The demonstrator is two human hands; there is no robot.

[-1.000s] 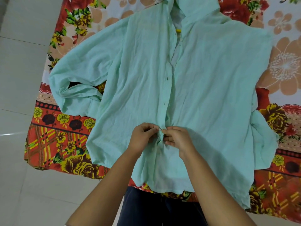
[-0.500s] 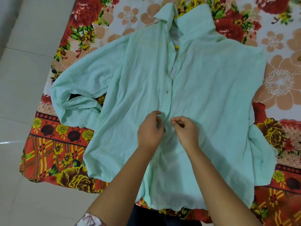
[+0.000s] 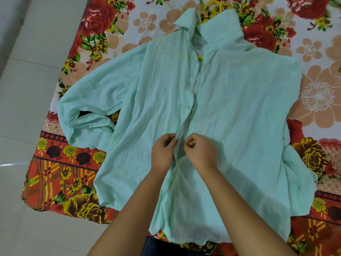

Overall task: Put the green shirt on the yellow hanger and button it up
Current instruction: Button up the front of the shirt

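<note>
One green shirt (image 3: pixel 239 108) on one yellow hanger (image 3: pixel 212 3), left grip (image 3: pixel 162 151) and right grip (image 3: pixel 202 153) each pinching its front edges, one floral bedsheet (image 3: pixel 60 182)

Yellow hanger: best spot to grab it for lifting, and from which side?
Grip the yellow hanger by its hook, which pokes out beyond the collar. Come from the far side, above the collar: its arms are hidden inside the green shirt, so the hook is the only free part.
</note>
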